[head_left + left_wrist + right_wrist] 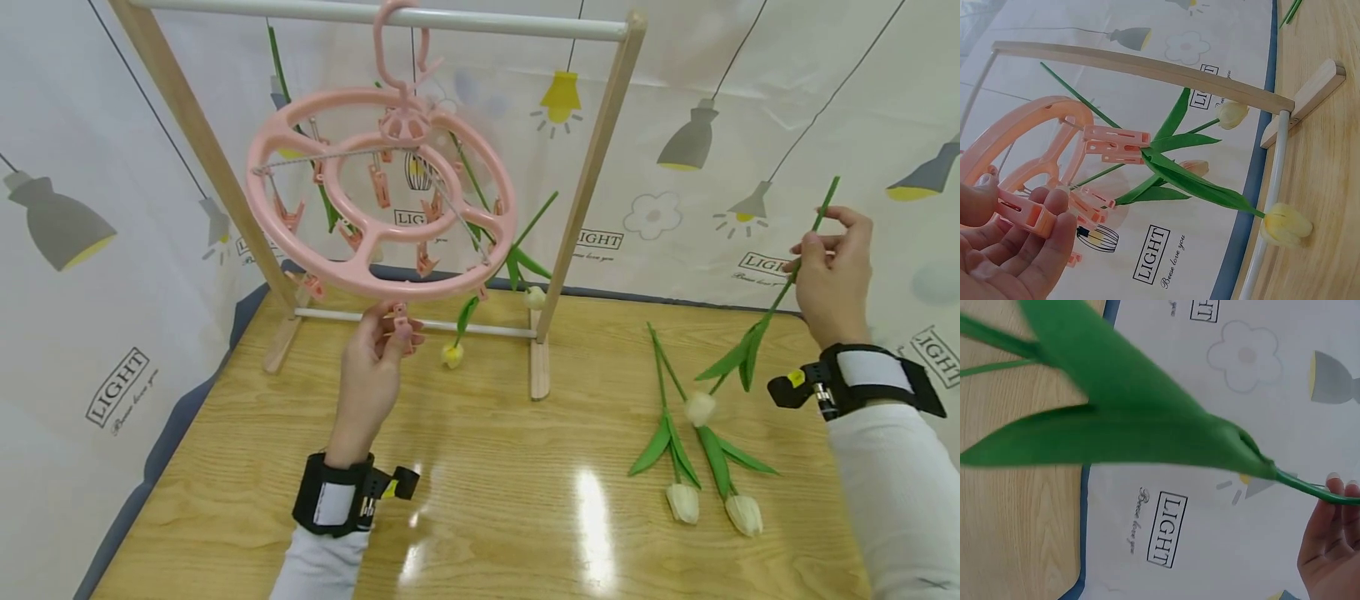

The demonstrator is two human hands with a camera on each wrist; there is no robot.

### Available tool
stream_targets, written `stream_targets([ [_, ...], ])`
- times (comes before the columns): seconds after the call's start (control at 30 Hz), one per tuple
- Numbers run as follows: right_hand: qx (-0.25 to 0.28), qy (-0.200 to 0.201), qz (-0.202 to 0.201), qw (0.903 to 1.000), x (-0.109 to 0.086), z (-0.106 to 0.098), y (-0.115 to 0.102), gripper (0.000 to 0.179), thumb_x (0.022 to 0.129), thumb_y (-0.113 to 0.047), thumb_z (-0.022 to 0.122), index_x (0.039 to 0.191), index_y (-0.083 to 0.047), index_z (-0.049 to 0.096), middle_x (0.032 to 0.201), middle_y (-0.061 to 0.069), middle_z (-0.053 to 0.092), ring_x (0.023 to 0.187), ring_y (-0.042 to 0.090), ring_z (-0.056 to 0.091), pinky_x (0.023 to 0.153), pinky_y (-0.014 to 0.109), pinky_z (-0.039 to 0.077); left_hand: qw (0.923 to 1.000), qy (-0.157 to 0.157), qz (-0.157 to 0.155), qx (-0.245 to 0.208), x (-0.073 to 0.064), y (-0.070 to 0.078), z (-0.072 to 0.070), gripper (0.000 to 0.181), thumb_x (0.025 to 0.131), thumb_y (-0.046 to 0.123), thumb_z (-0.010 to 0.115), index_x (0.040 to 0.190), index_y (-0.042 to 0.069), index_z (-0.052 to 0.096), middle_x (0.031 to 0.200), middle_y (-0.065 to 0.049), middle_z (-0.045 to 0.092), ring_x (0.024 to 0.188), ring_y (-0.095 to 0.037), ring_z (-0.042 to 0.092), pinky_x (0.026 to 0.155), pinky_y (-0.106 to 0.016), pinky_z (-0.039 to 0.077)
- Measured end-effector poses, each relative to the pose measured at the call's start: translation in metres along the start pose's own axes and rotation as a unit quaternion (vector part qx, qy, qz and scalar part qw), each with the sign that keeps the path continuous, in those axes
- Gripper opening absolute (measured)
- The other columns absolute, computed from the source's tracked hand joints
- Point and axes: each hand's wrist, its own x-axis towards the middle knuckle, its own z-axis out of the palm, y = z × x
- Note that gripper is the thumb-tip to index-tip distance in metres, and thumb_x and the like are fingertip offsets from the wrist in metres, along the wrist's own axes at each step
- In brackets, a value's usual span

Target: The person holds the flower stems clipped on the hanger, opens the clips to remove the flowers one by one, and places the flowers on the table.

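We see a white backdrop (705,258) printed with lamps (686,140) and LIGHT labels (118,386) beyond the wooden worktop's (487,492) far and left edges, a blue-grey border (156,467) tracing both, and glare (594,525) towards the near edge

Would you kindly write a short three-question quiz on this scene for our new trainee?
1. Multiple choice: what does the bare left hand pinch?
A) a white horizontal rail
B) a pink plastic clothes peg
C) a long green leaf

2. True or false: the bare right hand holds a cream-white tulip by its slim green stem.

3. Count: in the head view, besides the held one, how many cream-white tulips lie on the light-brown wooden table?

Key: 1. B; 2. True; 3. Two.
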Motion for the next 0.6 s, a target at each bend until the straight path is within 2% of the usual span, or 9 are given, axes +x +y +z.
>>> stream_targets([
  [0.23, -0.031, 0.02, -0.003, 0.9993, 0.004, -0.007, 0.01, 0.042, 0.103, -0.019, 0.038, 0.145, -0.022, 0.033, 0.083, -0.014, 0.046, 0.054, -0.012, 0.051, 0.052, 0.003, 0.043, 1.0, -0.001, 0.002, -0.004, 0.0, -0.001, 0.0, 0.034, 0.101, 0.014, 0.049, 0.128, -0.006, 0.05, 0.107, -0.027, 0.066, 0.091, -0.031, 0.066, 0.074, -0.013, 0.053],
  [0.37, -0.071, 0.026, 0.0, 0.9971, 0.007, -0.013, 0.011, 0.042, 0.104, -0.02, 0.037, 0.146, -0.019, 0.033, 0.081, -0.016, 0.045, 0.051, -0.015, 0.048, 0.051, 0.002, 0.041, 1.0, -0.001, 0.002, -0.005, 0.0, -0.001, 0.001, 0.033, 0.101, 0.014, 0.049, 0.127, -0.006, 0.05, 0.107, -0.027, 0.066, 0.091, -0.031, 0.066, 0.074, -0.013, 0.053],
  [0.5, -0.124, 0.004, 0.003, 0.9923, 0.009, -0.017, 0.011, 0.044, 0.104, -0.021, 0.035, 0.148, -0.016, 0.033, 0.081, -0.014, 0.044, 0.052, -0.014, 0.046, 0.049, 0.005, 0.039, 1.0, -0.001, 0.002, -0.005, 0.0, -0.001, 0.001, 0.033, 0.101, 0.014, 0.049, 0.128, -0.006, 0.05, 0.107, -0.028, 0.066, 0.091, -0.031, 0.066, 0.073, -0.013, 0.052],
  [0.6, -0.155, -0.026, 0.0, 0.9876, 0.009, -0.017, 0.013, 0.046, 0.105, -0.021, 0.034, 0.149, -0.011, 0.031, 0.084, -0.006, 0.047, 0.051, -0.012, 0.046, 0.046, 0.01, 0.039, 1.0, -0.002, 0.002, -0.005, 0.0, -0.002, 0.001, 0.034, 0.101, 0.014, 0.048, 0.128, -0.006, 0.05, 0.107, -0.028, 0.066, 0.091, -0.032, 0.066, 0.073, -0.013, 0.052],
])
